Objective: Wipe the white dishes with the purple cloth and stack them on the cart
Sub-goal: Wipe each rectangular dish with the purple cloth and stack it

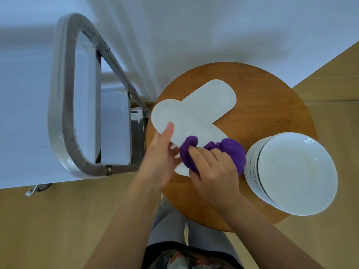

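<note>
Now the left hand (161,152) grips the long dish (186,123) – right hand (215,171) clutches the purple cloth (231,150) on it.

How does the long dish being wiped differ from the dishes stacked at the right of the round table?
The long dish is oblong and flat; the stacked dishes are round and shallowly bowled. The long dish is held by the left hand and rubbed with the purple cloth gripped in the right hand; the stacked dishes sit untouched. It lies across another long dish, crossed rather than piled evenly. Both are white.
</note>
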